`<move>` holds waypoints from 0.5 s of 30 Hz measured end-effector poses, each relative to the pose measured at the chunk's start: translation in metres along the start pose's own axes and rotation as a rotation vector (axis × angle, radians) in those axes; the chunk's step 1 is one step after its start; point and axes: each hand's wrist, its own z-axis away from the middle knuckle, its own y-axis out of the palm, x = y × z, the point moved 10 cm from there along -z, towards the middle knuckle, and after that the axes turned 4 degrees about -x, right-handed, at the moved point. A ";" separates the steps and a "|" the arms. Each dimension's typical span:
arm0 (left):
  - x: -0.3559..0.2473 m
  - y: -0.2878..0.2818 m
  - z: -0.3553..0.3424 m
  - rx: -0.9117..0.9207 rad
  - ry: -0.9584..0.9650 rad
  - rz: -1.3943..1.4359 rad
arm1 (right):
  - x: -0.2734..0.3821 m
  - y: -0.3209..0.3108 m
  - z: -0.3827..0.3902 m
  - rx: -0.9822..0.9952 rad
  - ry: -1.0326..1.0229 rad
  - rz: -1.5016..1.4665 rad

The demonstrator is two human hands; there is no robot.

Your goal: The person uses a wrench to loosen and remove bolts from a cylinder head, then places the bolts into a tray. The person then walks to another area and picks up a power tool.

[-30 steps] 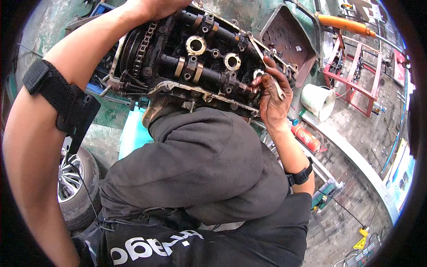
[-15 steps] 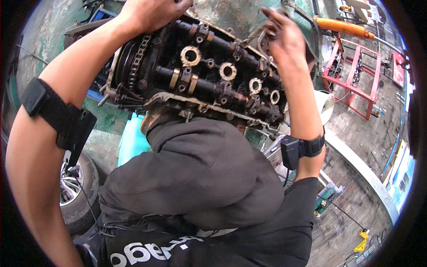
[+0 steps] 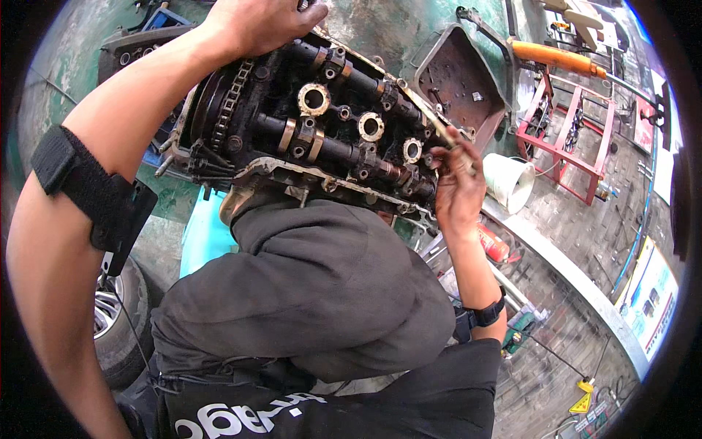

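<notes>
In front of me lies an open engine cylinder head (image 3: 344, 113), dark with oil, its two camshafts, pale round rings and timing chain (image 3: 221, 106) exposed. At its far left edge is my left hand (image 3: 270, 23), fingers curled round something cut off by the picture's top; a small shiny bit shows there. My right hand (image 3: 461, 186) is over the head's right end, fingers closed on a slim, pale, wrench-like metal bar (image 3: 437, 126). The bar slants from the head's far rim down to my fingers. Its exact kind is unclear.
Beyond the right end stands a dirty metal tray (image 3: 468, 80) with small parts. To the right are a white bucket (image 3: 512, 183), an orange lever handle (image 3: 559, 57), a red metal frame (image 3: 567, 139) and a fire extinguisher (image 3: 493, 243). A wheel (image 3: 121, 322) rests at lower left.
My right hand has come down toward me, swinging the bar from pointing away to slanting back over the right end. The tray and bucket show more. My left hand stays nearly in place.
</notes>
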 end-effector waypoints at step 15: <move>-0.001 0.001 -0.001 0.012 -0.007 -0.042 | 0.042 0.176 -0.005 0.586 -1.036 1.012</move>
